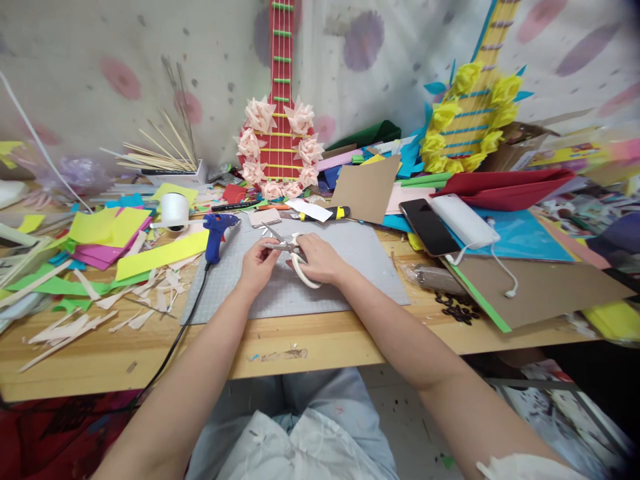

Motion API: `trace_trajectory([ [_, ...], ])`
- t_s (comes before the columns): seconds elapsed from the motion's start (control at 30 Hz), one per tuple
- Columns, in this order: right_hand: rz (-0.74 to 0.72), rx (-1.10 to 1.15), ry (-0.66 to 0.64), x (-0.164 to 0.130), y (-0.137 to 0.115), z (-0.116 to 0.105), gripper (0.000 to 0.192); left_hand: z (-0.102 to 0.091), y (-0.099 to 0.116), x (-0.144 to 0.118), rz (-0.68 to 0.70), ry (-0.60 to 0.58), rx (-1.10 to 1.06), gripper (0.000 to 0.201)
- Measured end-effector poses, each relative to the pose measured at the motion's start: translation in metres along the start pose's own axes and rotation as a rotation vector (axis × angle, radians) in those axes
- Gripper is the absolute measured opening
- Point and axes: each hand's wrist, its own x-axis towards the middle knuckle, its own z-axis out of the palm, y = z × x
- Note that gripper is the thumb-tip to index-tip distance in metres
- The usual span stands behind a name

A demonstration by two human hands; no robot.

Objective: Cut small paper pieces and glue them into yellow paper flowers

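Over the grey cutting mat (350, 273), my right hand (323, 259) grips a pair of scissors (289, 246) with white handles, its blades parted and aimed left. My left hand (259, 265) is closed in a pinch close to the blades; whatever lies between its fingertips is too small to make out. A blue hot glue gun (215, 237) stands just left of that hand, its black cord running off the table's front edge. Behind the hands, a yellow-and-black utility knife (340, 213) lies partly under a white paper piece (311, 210).
A red paper guitar (281, 143) with pink flowers and a yellow one (467, 123) lean at the back. Paper scraps (150, 293) and a white spool (175, 211) lie left. A phone (429, 227), a white power bank (465, 220) and cardboard (530, 287) are at right.
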Motion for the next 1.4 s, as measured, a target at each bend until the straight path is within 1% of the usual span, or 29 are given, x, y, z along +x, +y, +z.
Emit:
trace_trajectory([
  [0.3,0.041,-0.028,-0.005,0.0,-0.003,0.0,0.034,0.0,0.002,0.001,0.014,0.014,0.015,0.024],
  [0.47,0.07,-0.048,0.006,0.001,-0.002,0.0,0.031,0.001,0.004,0.0,-0.022,0.023,0.025,0.023],
  [0.67,0.131,-0.076,-0.029,0.001,-0.002,0.0,0.03,0.001,0.009,0.0,-0.039,0.029,-0.006,0.019],
  [0.77,0.156,-0.062,-0.005,0.002,0.001,-0.001,0.031,0.001,0.011,0.0,-0.088,0.024,-0.04,0.018],
  [0.8,0.189,-0.058,0.008,0.003,0.004,-0.002,0.031,0.001,0.011,0.0,-0.115,0.016,-0.066,0.019],
  [0.87,0.308,-0.062,0.037,0.004,0.013,-0.004,0.032,0.001,0.01,0.001,-0.184,-0.005,-0.142,0.02],
  [0.93,0.444,-0.076,0.075,0.004,0.027,-0.007,0.033,0.0,0.009,0.001,-0.262,-0.02,-0.241,0.021],
  [1.0,0.542,-0.081,0.112,0.002,0.042,-0.012,0.031,0.0,0.009,0.002,-0.342,-0.024,-0.356,0.021],
  [1.1,0.658,-0.072,0.148,-0.002,0.063,-0.017,0.032,-0.003,0.011,0.005,-0.45,-0.031,-0.515,0.018],
  [1.2,0.733,-0.044,0.172,-0.004,0.073,-0.018,0.034,-0.007,0.013,0.011,-0.579,-0.067,-0.586,0.016],
  [1.27,0.741,-0.024,0.182,-0.004,0.075,-0.017,0.034,-0.01,0.012,0.017,-0.646,-0.1,-0.555,0.014],
  [1.3,0.738,-0.021,0.184,-0.004,0.075,-0.016,0.034,-0.011,0.011,0.02,-0.652,-0.113,-0.51,0.013],
  [1.33,0.731,-0.021,0.185,-0.004,0.074,-0.016,0.034,-0.012,0.01,0.023,-0.632,-0.118,-0.443,0.011],
  [1.4,0.722,-0.029,0.178,-0.004,0.073,-0.014,0.034,-0.012,0.007,0.029,-0.522,-0.112,-0.252,0.013],
])
